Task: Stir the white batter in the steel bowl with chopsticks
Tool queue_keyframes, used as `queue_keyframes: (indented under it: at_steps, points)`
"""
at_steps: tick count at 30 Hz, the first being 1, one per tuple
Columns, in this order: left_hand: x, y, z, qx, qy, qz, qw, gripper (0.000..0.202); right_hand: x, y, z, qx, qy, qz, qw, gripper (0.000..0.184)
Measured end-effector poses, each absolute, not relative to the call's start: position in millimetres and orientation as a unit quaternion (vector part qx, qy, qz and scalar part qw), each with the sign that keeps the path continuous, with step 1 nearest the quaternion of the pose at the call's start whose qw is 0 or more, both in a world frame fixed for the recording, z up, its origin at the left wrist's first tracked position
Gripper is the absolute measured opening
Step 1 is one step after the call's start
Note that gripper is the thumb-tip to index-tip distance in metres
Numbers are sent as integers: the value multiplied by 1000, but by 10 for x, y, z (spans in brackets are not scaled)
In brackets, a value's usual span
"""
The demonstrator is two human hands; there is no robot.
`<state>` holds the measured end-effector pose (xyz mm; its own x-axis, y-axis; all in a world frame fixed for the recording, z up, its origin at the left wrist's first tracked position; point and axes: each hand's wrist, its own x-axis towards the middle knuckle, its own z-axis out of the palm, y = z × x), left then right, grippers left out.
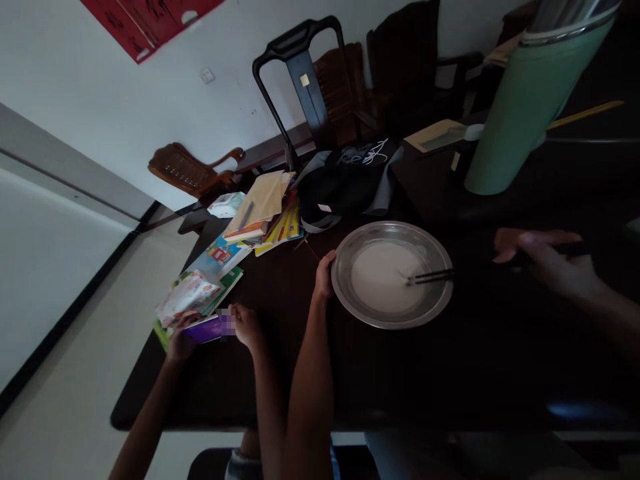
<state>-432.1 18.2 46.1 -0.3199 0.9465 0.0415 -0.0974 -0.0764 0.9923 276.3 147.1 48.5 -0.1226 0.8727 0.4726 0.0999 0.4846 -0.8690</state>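
Observation:
My left hand point(325, 274) grips the left rim of a round metal basin point(443, 301) on the dark table. A pale, whitish mixture point(385, 275) fills its bottom. Two dark chopsticks point(431, 277) reach over the basin's right rim, tips in the mixture. To the right, my right hand point(555, 260) is slightly blurred, with its fingers closed around the chopsticks' far end. Between hand and basin, the dark sticks are hard to make out against the table.
At left, another person's hands hold a phone point(204, 330) with a purple screen. Books and envelopes point(260, 205), tissue packs point(193, 292) and a black bag point(345, 187) lie beyond. A tall green flask point(525, 120) stands behind at right, beside a small dark bottle point(465, 150).

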Motion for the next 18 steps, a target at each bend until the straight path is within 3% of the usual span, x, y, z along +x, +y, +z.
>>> queue_keyframes:
  at_steps: [6,10,14,16,18]
  points:
    - [-4438,169,353,413,474,592,505,24,2541,1509,469,-305,-771,341,444,14]
    - [-4194,191,588,403,447,561,568,23,2586,1507,476,-365,-733,292,495,18]
    - [-3237,405,941,414,466,544,561,12,2706,1443,506,-393,-662,317,554,35]
    - [-2583,652,928,390,517,517,559,34,2714,1429,512,-363,-682,346,532,35]
    - [-1961,977,736,385,526,506,565,40,2680,1442,504,-328,-732,357,480,27]
